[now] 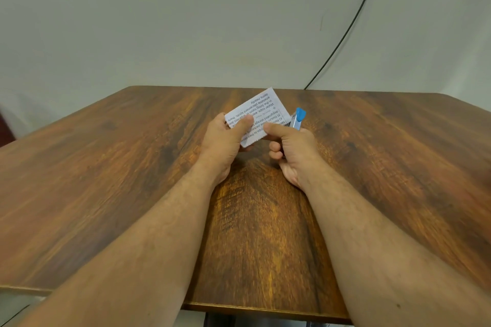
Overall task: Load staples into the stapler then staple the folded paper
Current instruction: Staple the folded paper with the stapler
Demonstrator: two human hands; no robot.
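Note:
A folded white paper (261, 109) with printed text is held above the middle of the wooden table (106, 180). My left hand (225, 141) pinches its left end, thumb on top. My right hand (295, 151) grips a small blue stapler (299, 118), whose blue and metal end sticks up past the fingers at the paper's right edge. The right thumb lies on the paper's near edge. Most of the stapler is hidden inside the hand, and no loose staples are visible.
A black cable (353, 21) runs down the pale wall to the table's far edge at the right. A dark reddish object (6, 125) shows at the left edge of view beyond the table.

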